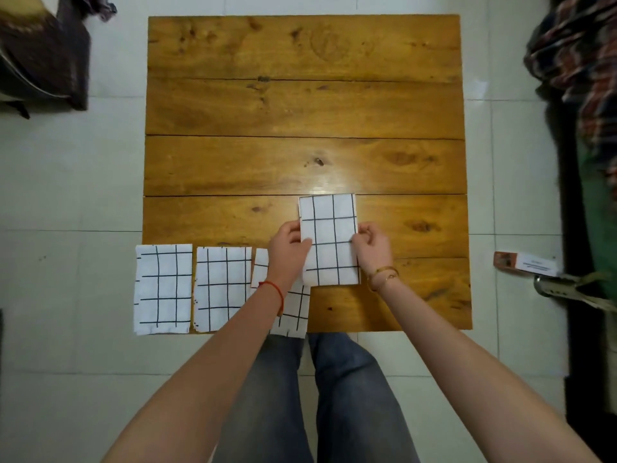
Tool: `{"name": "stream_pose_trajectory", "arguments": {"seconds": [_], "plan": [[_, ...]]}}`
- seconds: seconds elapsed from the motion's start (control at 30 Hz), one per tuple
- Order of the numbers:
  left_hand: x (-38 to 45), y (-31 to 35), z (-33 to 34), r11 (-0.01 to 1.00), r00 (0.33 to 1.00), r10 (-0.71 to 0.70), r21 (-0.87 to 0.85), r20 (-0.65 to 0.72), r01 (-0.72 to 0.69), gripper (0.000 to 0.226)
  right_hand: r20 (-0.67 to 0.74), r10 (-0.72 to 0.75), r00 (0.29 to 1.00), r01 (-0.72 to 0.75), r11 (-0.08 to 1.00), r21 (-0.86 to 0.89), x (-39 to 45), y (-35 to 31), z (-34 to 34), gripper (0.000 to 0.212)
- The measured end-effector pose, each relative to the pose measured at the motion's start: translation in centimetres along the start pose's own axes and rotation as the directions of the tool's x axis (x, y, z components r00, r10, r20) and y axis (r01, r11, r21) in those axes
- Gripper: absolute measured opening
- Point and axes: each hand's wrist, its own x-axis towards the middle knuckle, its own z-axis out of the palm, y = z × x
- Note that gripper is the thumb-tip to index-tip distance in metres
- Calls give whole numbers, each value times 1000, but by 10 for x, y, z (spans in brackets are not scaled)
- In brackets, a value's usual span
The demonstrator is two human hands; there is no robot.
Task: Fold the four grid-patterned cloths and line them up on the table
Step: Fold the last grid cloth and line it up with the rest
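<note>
Three folded white cloths with black grid lines lie in a row along the near edge of the wooden table: one at the left corner, a second beside it, and a third partly hidden under my left forearm. A fourth folded grid cloth lies further up the table, right of the third. My left hand pinches its left edge. My right hand pinches its right edge.
The table stands on a pale tiled floor. Dark bags and clothing lie at the far left. Plaid fabric hangs at the right. A small box and a metal tool lie on the floor to the right.
</note>
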Motion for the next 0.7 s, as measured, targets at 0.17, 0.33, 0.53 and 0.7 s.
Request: {"name": "stream_pose_trajectory", "arguments": {"seconds": [0.17, 0.33, 0.53, 0.7], "plan": [[-35, -27, 1, 992, 998, 24, 124, 60, -31, 49, -80, -21, 997, 5, 981, -196, -31, 35, -3, 19], [-72, -50, -3, 994, 979, 15, 106, 203, -37, 65, -107, 25, 994, -44, 982, -185, -60, 65, 3, 24], [-94, -78, -6, 976, 957, 36, 198, 289, -96, 74, -158, 33, 987, -60, 984, -169, -84, 86, 10, 27], [-98, -93, -1, 893, 949, 120, 385, 292, -232, 76, -135, -37, 990, -1, 963, -271, -94, 94, 8, 30]]}}
